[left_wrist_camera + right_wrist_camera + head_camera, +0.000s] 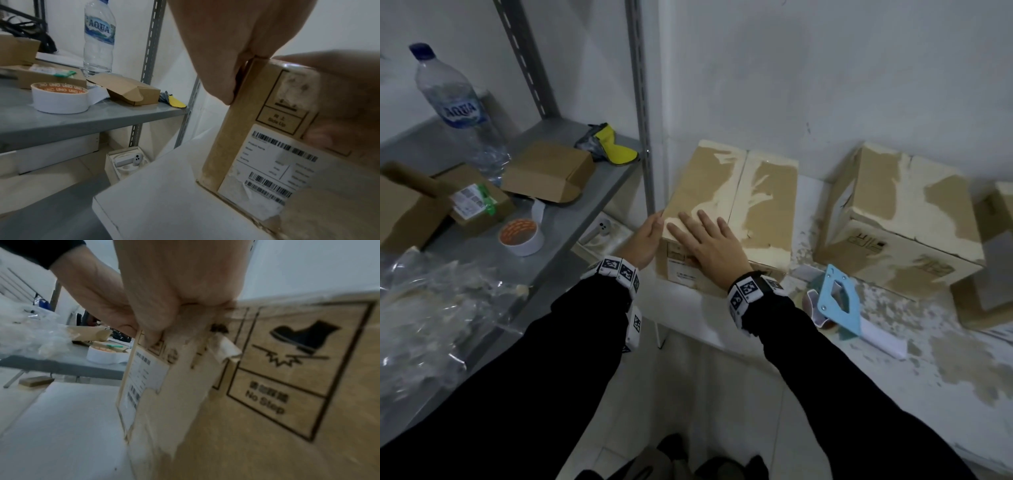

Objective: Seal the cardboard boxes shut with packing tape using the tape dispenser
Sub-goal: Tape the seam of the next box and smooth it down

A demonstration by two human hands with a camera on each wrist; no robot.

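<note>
A worn brown cardboard box (739, 205) with its top flaps closed stands on the white table (893, 394) against the wall. My right hand (698, 233) lies flat on the near left part of its top, fingers spread. My left hand (654, 226) presses straight fingers against the box's left side near the top corner. The left wrist view shows the box's labelled front (246, 129) under my left hand (236, 48). The blue tape dispenser (835, 301) lies on the table just right of this box, and neither hand touches it. A second box (900, 219) stands further right.
A third box (989, 257) sits at the far right edge. The grey metal shelf (585, 205) to the left carries a water bottle (458, 106), a white tape roll (521, 236), small cartons and crumpled plastic wrap (431, 325). A shelf upright (643, 102) stands close to the box.
</note>
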